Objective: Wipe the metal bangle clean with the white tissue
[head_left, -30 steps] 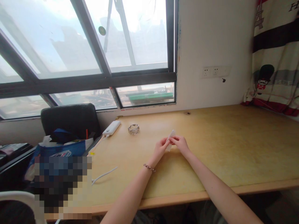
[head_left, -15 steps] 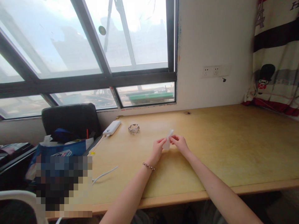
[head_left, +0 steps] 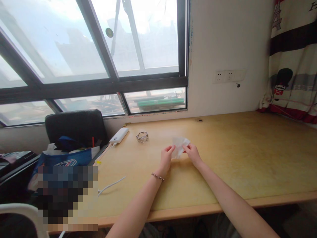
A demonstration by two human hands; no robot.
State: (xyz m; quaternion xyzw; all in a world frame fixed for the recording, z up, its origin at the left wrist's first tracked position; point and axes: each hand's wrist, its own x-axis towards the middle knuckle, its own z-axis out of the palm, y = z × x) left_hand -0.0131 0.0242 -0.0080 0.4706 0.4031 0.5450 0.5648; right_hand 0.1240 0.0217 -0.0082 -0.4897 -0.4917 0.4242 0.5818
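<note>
A thin white tissue (head_left: 178,146) is stretched between my two hands, a little above the wooden desk. My left hand (head_left: 167,157) pinches its left edge between thumb and fingers. On the other side, my right hand (head_left: 192,154) grips the right part, where the sheet is creased and folded over. A braided bracelet (head_left: 158,177) circles my left wrist. Beyond my left hand, a silver openwork ring-shaped object (head_left: 142,137) stands on the desk.
A white power bank (head_left: 119,136) with a cable lies at the desk's left edge. Another white cable end (head_left: 112,185) rests nearer me. At left are a black chair (head_left: 74,124) and a blue bag (head_left: 64,160). Wall sockets (head_left: 224,76) and a curtain (head_left: 294,62) are behind the desk.
The tissue has spread out from a narrow bunched shape into a wider sheet. My hands have moved slightly apart, each still holding it.
</note>
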